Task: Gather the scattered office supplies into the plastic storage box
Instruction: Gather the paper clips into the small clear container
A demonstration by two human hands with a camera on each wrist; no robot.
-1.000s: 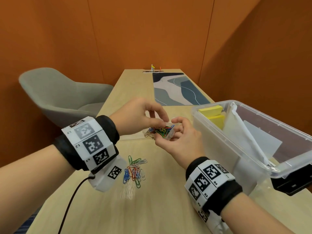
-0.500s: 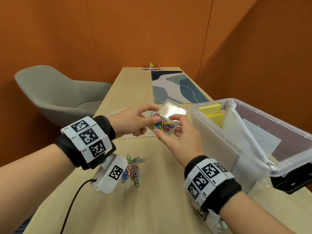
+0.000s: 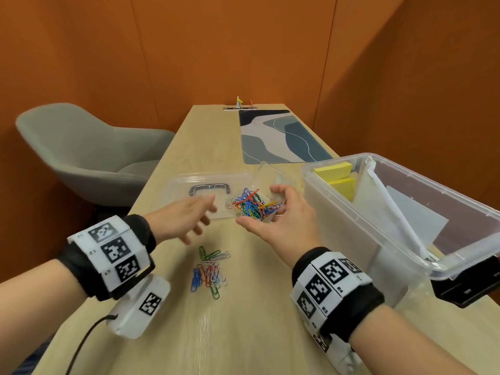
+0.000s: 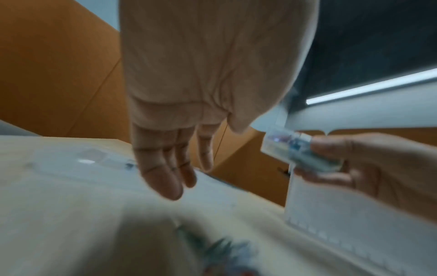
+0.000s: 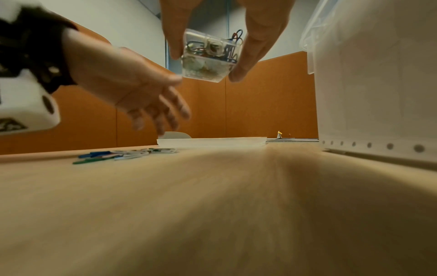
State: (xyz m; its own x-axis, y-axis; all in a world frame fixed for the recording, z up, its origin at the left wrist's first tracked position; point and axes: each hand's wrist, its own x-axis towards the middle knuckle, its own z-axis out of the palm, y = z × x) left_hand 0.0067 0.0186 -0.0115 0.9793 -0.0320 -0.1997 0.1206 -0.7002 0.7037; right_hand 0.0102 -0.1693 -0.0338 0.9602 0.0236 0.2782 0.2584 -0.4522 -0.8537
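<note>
From the head view, the right hand [image 3: 281,220] grips a small clear case [image 3: 254,205] of coloured paper clips, its hinged flap standing open, just beside the big storage box [image 3: 405,239]; the left hand [image 3: 184,221] hovers with fingers spread and holding nothing above a loose heap of clips [image 3: 209,272] on the worktop [image 3: 243,320]. The sensible course, I judge, is to keep the case level and low near the heap, pinch or sweep the loose clips in with the left hand, then snap the flap down before lowering it into the box. The box's clear lid [image 3: 208,189] lies flat behind the hands, hard to trace against the wood. In the left wrist view, the left fingers [image 4: 163,171] hang straight and relaxed; motion blur smears the case [image 4: 290,147] and the heap at the bottom edge. In the right wrist view, thumb and fingers [image 5: 255,46] clamp the case [image 5: 210,56] from both sides; the flap is cut off above, and the box wall [image 5: 378,93] hides whatever lies inside.
</note>
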